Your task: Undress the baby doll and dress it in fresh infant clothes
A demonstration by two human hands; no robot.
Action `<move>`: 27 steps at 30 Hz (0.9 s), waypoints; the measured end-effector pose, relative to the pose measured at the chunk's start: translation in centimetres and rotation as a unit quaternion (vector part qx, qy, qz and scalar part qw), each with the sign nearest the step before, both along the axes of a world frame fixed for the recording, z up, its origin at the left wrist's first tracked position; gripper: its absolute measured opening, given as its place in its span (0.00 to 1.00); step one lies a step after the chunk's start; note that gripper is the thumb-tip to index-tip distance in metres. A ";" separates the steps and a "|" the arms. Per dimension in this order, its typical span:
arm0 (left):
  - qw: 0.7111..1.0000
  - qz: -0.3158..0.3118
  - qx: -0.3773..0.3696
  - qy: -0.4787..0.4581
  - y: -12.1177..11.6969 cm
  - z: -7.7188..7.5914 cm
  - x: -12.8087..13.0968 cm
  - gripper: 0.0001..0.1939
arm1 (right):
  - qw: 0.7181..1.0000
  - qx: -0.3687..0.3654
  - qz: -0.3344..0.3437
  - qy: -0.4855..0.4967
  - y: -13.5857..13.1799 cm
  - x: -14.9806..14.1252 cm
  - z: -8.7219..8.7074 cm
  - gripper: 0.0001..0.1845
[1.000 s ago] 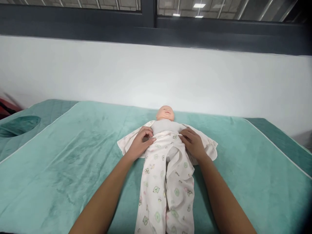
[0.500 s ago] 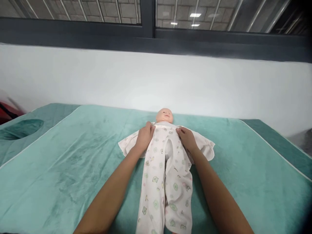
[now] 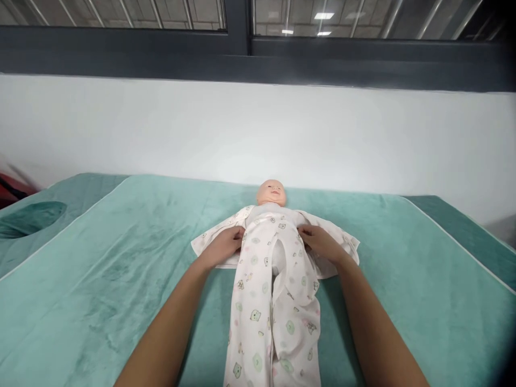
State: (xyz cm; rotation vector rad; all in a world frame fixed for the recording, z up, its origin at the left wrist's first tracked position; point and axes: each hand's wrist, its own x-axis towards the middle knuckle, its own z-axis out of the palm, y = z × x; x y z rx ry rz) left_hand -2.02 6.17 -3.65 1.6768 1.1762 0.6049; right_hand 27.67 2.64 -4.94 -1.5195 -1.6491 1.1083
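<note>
Both left hand point(image 3: 223, 246) and right hand point(image 3: 320, 242) angle inward, fingers point(image 3: 237, 233) curled narrow against trousers point(image 3: 253, 301).

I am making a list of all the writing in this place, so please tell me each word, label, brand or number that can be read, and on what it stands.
There is no readable text.
The patterned trousers show only small printed animal faces and shapes.
No label or sign shows on the green cover or dark window frame.
</note>
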 end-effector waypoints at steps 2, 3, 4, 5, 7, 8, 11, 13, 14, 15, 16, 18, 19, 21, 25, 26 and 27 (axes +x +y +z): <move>0.997 -0.070 -0.037 -0.011 -0.1 0.1 -0.3 0.02 | 0.996 -0.043 0.053 0.063 -0.3 0.4 0.2 0.09; 0.994 -0.096 -0.050 -0.020 -0.2 0.2 -0.3 0.02 | 0.993 -0.049 0.065 0.085 -0.5 0.5 0.3 0.07; 0.991 -0.113 -0.060 -0.033 -0.3 0.2 -0.3 0.02 | 0.991 -0.050 0.071 0.104 -0.7 0.5 0.5 0.07; 0.989 -0.123 -0.070 -0.046 -0.4 0.2 -0.4 0.02 | 0.989 -0.050 0.072 0.122 -0.9 0.5 0.6 0.08; 0.986 -0.124 -0.085 -0.074 -0.5 0.2 -0.4 0.03 | 0.985 -0.049 0.064 0.155 -1.1 0.4 0.7 0.11; 0.984 -0.124 -0.094 -0.086 -0.5 0.2 -0.4 0.03 | 0.983 -0.048 0.057 0.168 -1.2 0.3 0.7 0.12; 0.980 -0.119 -0.112 -0.112 -0.4 0.0 -0.6 0.04 | 0.976 -0.055 0.030 0.209 -1.4 0.1 0.4 0.15; 0.980 -0.109 -0.110 -0.123 -0.5 -0.2 -0.6 0.06 | 0.967 -0.066 0.022 0.244 -1.3 -0.1 0.0 0.18; 0.980 -0.101 -0.107 -0.132 -0.6 -0.3 -0.6 0.07 | 0.962 -0.072 0.020 0.262 -1.2 -0.2 -0.2 0.18; 0.980 -0.091 -0.104 -0.144 -0.7 -0.4 -0.4 0.09 | 0.957 -0.077 0.019 0.279 -1.2 -0.3 -0.4 0.19; 0.979 -0.078 -0.102 -0.159 -1.0 -0.5 -0.2 0.11 | 0.952 -0.080 0.017 0.296 -1.1 -0.5 -0.6 0.19; 0.974 -0.043 -0.105 -0.197 -1.6 -0.5 0.6 0.15 | 0.942 -0.082 0.009 0.326 -0.9 -0.9 -0.9 0.19; 0.970 -0.016 -0.108 -0.216 -2.0 -0.5 1.0 0.18 | 0.937 -0.079 0.002 0.340 -0.8 -1.1 -1.0 0.19; 0.963 0.050 -0.108 -0.243 -2.7 -0.2 1.9 0.21 | 0.931 -0.068 -0.019 0.359 -0.6 -1.6 -1.2 0.19; 0.957 0.140 -0.062 -0.247 -3.3 -0.4 2.8 0.23 | 0.931 -0.048 -0.053 0.358 -0.3 -2.6 -1.5 0.20; 0.957 0.145 -0.039 -0.246 -3.3 -0.7 2.8 0.22 | 0.933 -0.044 -0.057 0.352 -0.2 -2.7 -1.6 0.20; 0.958 0.148 -0.014 -0.246 -3.2 -1.1 2.7 0.21 | 0.936 -0.040 -0.061 0.345 -0.1 -2.8 -1.7 0.20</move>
